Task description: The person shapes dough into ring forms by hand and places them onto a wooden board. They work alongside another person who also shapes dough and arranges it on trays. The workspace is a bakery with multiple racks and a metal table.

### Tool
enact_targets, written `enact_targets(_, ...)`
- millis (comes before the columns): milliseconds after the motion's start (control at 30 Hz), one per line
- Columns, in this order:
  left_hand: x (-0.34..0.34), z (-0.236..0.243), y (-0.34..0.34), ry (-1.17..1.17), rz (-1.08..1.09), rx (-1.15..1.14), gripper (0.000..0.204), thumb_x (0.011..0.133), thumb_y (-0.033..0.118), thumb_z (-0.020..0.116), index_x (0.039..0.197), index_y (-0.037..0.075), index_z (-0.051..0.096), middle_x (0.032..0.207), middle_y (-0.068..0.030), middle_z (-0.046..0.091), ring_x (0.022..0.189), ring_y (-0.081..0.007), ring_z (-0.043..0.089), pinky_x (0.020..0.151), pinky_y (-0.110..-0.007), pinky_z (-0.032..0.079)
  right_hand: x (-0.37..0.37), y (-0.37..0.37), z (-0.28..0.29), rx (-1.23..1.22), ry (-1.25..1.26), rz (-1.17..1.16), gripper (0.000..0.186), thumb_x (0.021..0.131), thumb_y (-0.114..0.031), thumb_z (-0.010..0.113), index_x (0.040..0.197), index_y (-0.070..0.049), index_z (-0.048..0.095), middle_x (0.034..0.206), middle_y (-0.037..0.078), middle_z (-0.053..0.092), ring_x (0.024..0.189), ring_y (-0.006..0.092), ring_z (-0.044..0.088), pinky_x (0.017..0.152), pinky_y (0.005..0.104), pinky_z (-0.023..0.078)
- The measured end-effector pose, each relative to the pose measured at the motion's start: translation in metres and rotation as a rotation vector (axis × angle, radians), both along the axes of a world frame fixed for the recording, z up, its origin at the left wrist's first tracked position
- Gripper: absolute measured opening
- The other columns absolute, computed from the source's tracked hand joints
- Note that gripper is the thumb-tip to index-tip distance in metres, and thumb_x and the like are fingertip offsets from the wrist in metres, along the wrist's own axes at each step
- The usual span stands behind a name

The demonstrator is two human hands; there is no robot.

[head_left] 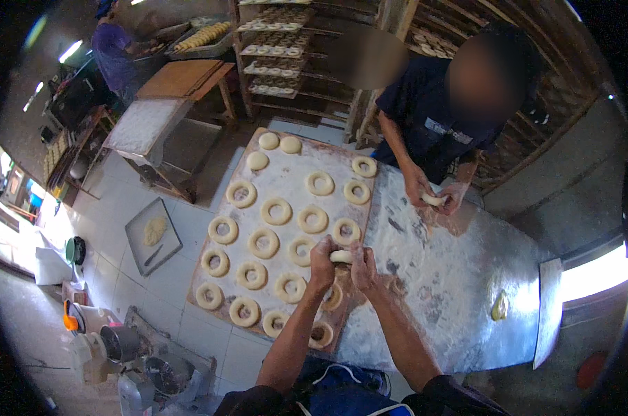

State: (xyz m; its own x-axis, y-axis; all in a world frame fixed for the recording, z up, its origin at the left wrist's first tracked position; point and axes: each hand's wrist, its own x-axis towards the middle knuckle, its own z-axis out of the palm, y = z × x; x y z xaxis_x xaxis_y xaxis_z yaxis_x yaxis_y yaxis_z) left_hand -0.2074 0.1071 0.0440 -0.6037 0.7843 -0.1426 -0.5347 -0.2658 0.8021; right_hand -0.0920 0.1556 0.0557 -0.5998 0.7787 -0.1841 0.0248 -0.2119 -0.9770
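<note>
The person's two bare forearms rise from the lower edge, close together and angled slightly inward, meeting above the near edge of the floured table (459,291). The left hand (321,265) is turned with its back to the camera, fingers curled, its grip clamped on the left end of a small piece of pale dough (341,256). The right hand (363,266) mirrors it, thumb up and fingers folded, its grip closed on the right end of the same piece. The dough sits between the two hands, held just above the right edge of the wooden board (210,305), near a dough ring (346,231) lying there.

The board lies on the left part of the table, dusted with flour and carrying rows of dough rings, with three round dough balls (269,141) at its far end.

Across the table a co-worker in a dark shirt bends forward, both of that person's hands (435,195) joined around another piece of dough. A metal tray (137,239) with a lump of dough rests on the tiled floor to the left, and racks of trays (276,48) stand at the back
</note>
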Motion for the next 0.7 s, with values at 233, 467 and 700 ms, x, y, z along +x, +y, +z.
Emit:
enact_targets(233, -0.145, 0.004, 0.055, 0.675, 0.187, -0.098, 0.046, 0.104, 0.037, 0.041, 0.077, 0.001, 0.048, 0.063, -0.0146, 0.047, 0.059, -0.0249, 0.044, 0.058, -0.045, 0.037, -0.118, 0.083, 0.024, 0.365, -0.038, 0.115, 0.038, 0.092, -0.034, 0.074, 0.103, 0.001, 0.064, 0.095, 0.009, 0.072, 0.094, 0.0221, 0.066, 0.089, 0.0345, 0.052)
enact_targets(467, -0.255, -0.024, 0.127, 1.313, 0.107, -0.707, 0.022, 0.088, 0.02, 0.066, 0.083, 0.0, 0.058, 0.076, -0.0219, 0.064, 0.071, -0.0422, 0.062, 0.066, -0.054, 0.048, -0.205, 0.135, 0.032, 0.7, -0.8, 0.02, 0.076, 0.076, -0.026, 0.082, 0.137, 0.005, 0.048, 0.12, 0.028, 0.065, 0.112, 0.0383, 0.065, 0.097, 0.0455, 0.051)
enact_targets(700, -0.253, -0.037, 0.117, 1.368, 0.102, -0.424, 0.031, 0.076, 0.02, 0.082, 0.091, -0.003, 0.067, 0.084, -0.0226, 0.066, 0.083, -0.0434, 0.064, 0.074, -0.052, 0.051, -0.242, 0.204, 0.002, 0.888, -0.786, 0.036, 0.07, 0.086, -0.023, 0.072, 0.143, 0.005, 0.043, 0.136, 0.032, 0.055, 0.126, 0.0442, 0.054, 0.109, 0.0486, 0.044)
